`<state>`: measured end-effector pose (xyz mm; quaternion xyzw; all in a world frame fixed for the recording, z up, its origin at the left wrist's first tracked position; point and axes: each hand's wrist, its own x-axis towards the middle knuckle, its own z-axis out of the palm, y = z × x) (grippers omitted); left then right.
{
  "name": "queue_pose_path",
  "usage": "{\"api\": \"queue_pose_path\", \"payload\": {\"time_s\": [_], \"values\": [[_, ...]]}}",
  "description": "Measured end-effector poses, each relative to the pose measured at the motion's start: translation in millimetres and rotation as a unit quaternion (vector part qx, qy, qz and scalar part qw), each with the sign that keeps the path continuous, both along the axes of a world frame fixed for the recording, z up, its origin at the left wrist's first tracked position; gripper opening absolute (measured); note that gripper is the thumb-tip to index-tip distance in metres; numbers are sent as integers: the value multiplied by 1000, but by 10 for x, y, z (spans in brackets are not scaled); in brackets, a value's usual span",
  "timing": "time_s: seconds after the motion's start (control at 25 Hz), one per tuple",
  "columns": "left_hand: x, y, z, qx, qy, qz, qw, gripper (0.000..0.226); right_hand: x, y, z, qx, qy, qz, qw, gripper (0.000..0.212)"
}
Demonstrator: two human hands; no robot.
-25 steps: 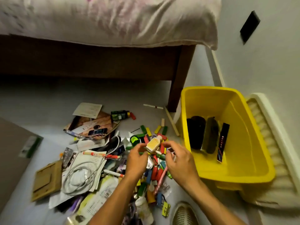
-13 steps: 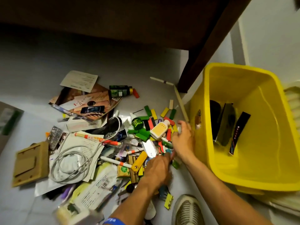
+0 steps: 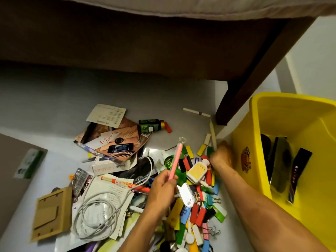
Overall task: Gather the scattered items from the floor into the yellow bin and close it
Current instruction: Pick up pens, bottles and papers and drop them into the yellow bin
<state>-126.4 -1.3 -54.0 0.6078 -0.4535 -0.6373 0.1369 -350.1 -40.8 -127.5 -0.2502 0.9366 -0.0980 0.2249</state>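
The bed frame (image 3: 145, 42) spans the top of the view. The yellow bin (image 3: 254, 128) stands open at right beside the bed leg, dark flat items inside. The scattered pile (image 3: 190, 179) covers the floor. The left hand (image 3: 161, 190) pinches a pink stick (image 3: 176, 160) in its fingers (tip tilted up). The right hand (image 3: 221, 157) reaches into the blocks beside the bin; its fingers are blurred, so their state cannot be told.

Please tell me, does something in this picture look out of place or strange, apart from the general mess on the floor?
Mostly it is the mess itself. The yellow bin holds only a few dark items, while a coiled white cable and a phone lie on loose papers. The left hand holds a pink stick upright.
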Motion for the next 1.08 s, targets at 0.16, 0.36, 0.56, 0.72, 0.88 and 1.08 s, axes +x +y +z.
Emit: {"api": "queue_pose_path", "payload": {"time_s": [0.16,0.36,0.56,0.72,0.88,1.08], "values": [[9,-255,119,9,36,57,998,19,114,-8,40,14,-5,35,999,25],[-192,-368,141,18,89,99,991,21,59,-310,243,-178,-35,29,983,23],[-283,-691,144,11,72,101,992,20,-277,-1181,226,-132,-18,190,973,37],[-132,-914,124,-9,48,109,993,20,-295,-1400,-32,16,71,289,955,42],[-79,-968,83,1,38,122,992,20,-3,-1190,-157,97,125,290,944,32],[-200,-773,170,9,69,151,986,19,381,-683,379,-7,-186,140,973,27]]}}
